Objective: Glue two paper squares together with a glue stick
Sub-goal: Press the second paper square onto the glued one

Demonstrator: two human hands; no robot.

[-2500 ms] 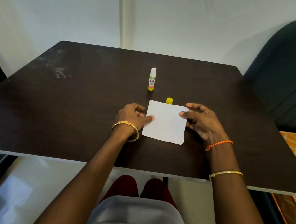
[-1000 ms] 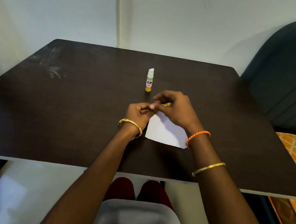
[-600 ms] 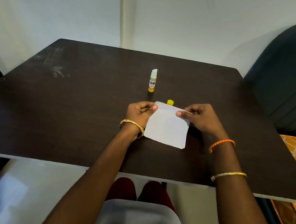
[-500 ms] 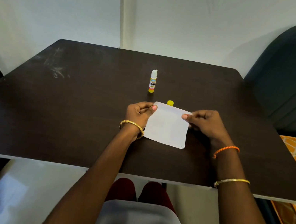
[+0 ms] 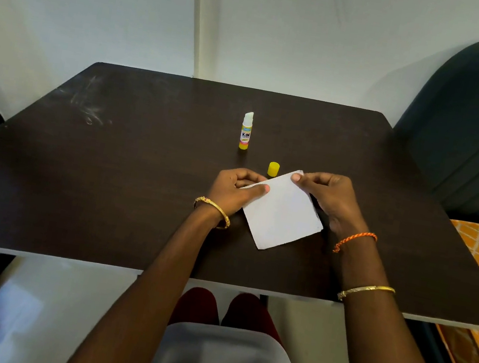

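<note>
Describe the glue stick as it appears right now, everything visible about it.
The glue stick stands upright on the dark table, far side of the paper, nearer the left hand. Its tube is yellow with a white label reading KIN. It is uncapped, the white glue showing at the top. Its yellow cap stands apart, nearer the paper. Neither hand touches it.

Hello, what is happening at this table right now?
A seated person holds a white paper square at its two far corners, the left hand on one and the right hand on the other. The paper is turned at an angle over the dark table. Behind it, the uncapped glue stick stands upright, untouched, and its yellow cap stands apart, nearer the paper.
</note>
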